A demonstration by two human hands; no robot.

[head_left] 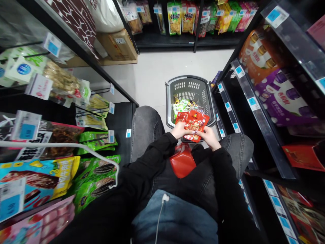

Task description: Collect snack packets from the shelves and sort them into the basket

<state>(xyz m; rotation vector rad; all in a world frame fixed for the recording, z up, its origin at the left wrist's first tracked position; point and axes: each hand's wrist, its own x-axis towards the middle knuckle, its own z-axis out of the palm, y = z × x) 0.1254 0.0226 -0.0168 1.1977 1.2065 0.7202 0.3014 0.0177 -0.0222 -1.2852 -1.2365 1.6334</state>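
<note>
Red snack packets (196,119) are held between both hands over the near edge of the shopping basket (168,101). My left hand (179,130) is closed on their left side, and my right hand (210,137) pinches the lower right edge, its thumb on the front. Inside the grey basket lie several other packets, with green and white ones (183,105) showing. The basket's near part is partly covered by the packets and hands. A shiny red object (183,162) sits between my legs below the hands; its kind is unclear.
Shelves with hanging snack bags (99,166) line the left side. Boxed goods (278,93) fill shelves close on the right. A snack rack (175,20) stands ahead across the pale floor (152,78), beside a cardboard box (118,44). A white hook (96,152) juts out at left.
</note>
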